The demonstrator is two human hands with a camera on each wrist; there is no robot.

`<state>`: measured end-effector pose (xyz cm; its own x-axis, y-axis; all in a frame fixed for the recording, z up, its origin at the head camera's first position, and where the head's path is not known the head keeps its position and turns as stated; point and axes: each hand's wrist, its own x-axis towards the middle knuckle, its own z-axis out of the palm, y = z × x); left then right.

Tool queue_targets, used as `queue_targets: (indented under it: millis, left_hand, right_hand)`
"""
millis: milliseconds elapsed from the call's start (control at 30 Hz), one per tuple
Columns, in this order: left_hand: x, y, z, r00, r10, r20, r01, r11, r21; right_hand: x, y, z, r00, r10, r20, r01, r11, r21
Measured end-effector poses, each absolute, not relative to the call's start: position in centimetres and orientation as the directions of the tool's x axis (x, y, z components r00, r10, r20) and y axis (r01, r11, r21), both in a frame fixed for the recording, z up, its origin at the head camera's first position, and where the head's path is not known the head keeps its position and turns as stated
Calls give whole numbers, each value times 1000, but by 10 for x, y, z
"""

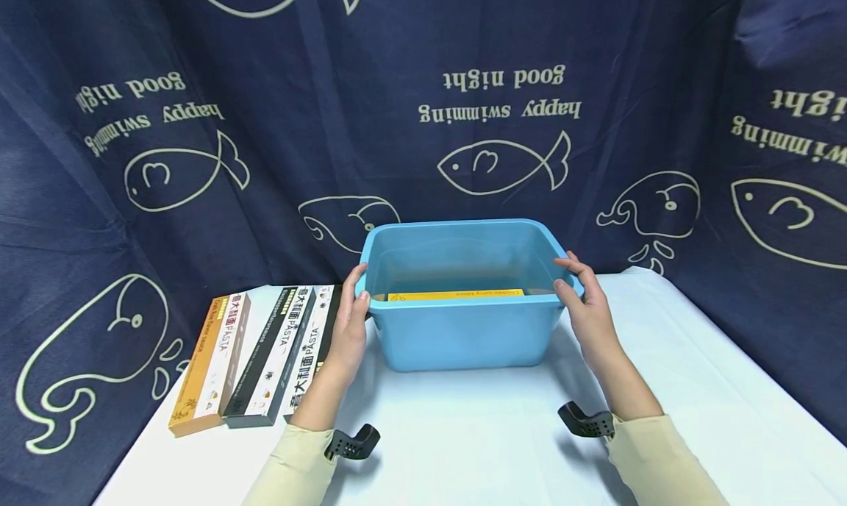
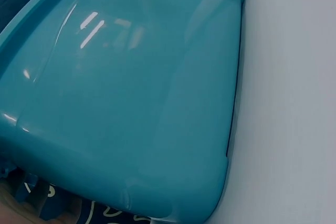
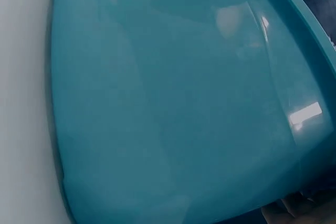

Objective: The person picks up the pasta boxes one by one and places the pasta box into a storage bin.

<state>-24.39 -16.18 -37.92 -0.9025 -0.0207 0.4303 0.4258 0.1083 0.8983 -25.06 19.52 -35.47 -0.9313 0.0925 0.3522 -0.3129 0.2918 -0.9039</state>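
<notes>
A blue plastic bin (image 1: pixel 463 337) sits on the white table in the head view, with a yellow box (image 1: pixel 456 295) lying inside behind its front wall. My left hand (image 1: pixel 349 329) grips the bin's left end at the rim, and my right hand (image 1: pixel 590 311) holds the right end the same way, thumb near the front corner. In the left wrist view the bin's smooth wall fills most of the picture, with fingers (image 2: pixel 18 211) at the lower left. Fingers (image 3: pixel 299 211) also show under the rim in the right wrist view.
Left of the bin, an orange pasta box (image 1: pixel 198 366), a black-and-white pasta box (image 1: pixel 267 366) and another pasta box (image 1: pixel 307 359) lie side by side, the last partly behind my left arm. A dark blue curtain (image 1: pixel 397 123) with fish drawings hangs behind the white table (image 1: pixel 463 432).
</notes>
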Motion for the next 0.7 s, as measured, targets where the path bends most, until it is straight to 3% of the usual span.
queue_targets:
  millis: [700]
  left_hand:
    - [-231,-173,-365,-922,5,386,379,208,902]
  right_hand:
    - [-253,188,-364,-922,153,355,-339,118,-933]
